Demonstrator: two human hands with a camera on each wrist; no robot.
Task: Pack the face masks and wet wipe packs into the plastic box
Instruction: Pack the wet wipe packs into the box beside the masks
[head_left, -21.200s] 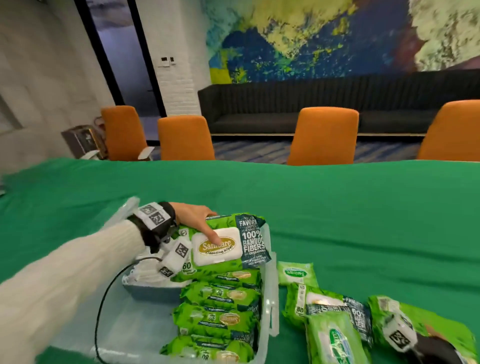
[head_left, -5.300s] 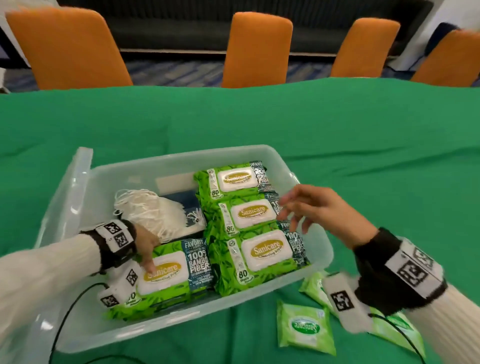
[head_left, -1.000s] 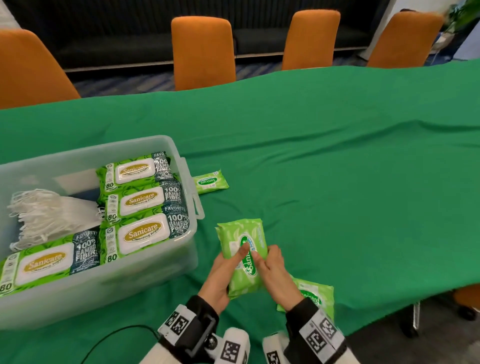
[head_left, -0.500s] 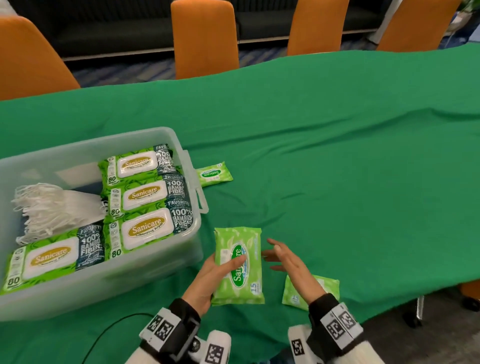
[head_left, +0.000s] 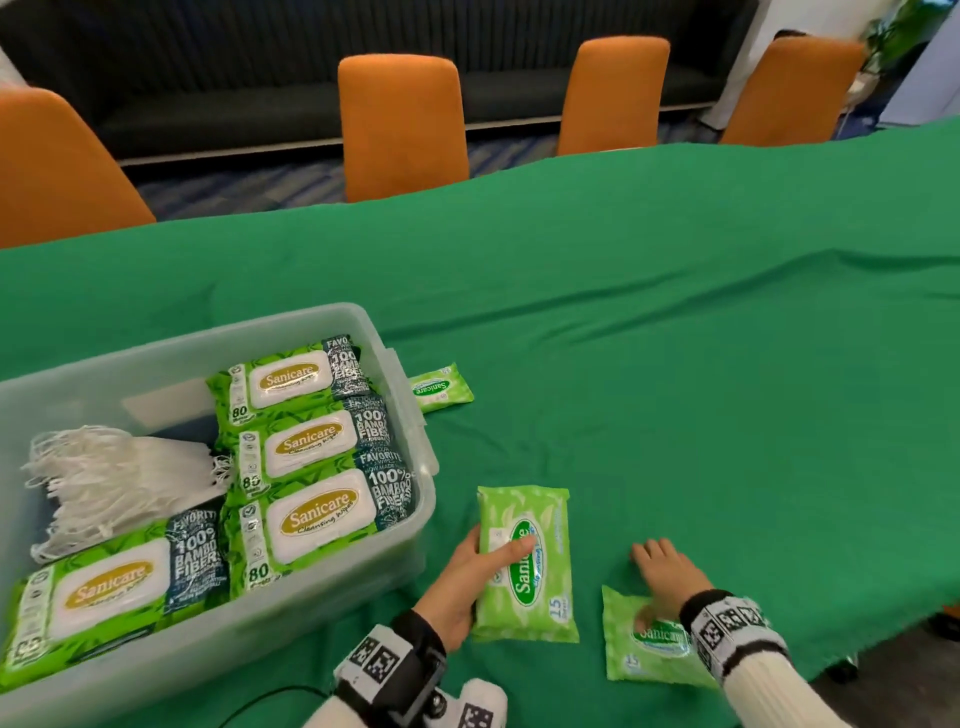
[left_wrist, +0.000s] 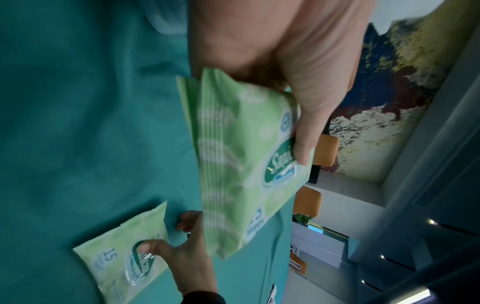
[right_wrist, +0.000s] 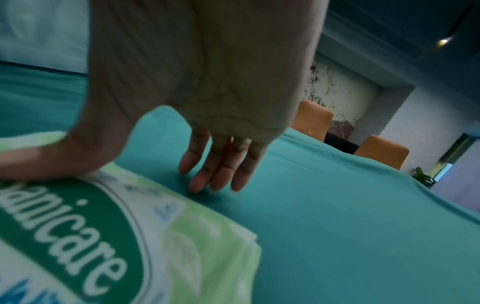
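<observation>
Left hand (head_left: 457, 587) grip is clasping one small wipe pack (head_left: 524, 561), thumb on top. Right hand (head_left: 665, 577) is lying flat, fingers straight, thumb pressing a second small pack (head_left: 644, 649) onto the bench (head_left: 675, 364). Third small pack (head_left: 441, 387) is lying beyond the box (head_left: 363, 577), which is holding four large packs (head_left: 311, 514) plus one mask stack (head_left: 119, 473).

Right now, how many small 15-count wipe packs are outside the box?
3: one held by the left hand, one under the right hand thumb, one beside the box's far corner. Others may be hidden.

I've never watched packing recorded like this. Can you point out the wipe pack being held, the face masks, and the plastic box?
small wipe pack (head_left: 540, 525): head view, upper front face.
face masks (head_left: 119, 478): head view, middle of white stack.
plastic box (head_left: 410, 415): head view, right rim.
</observation>
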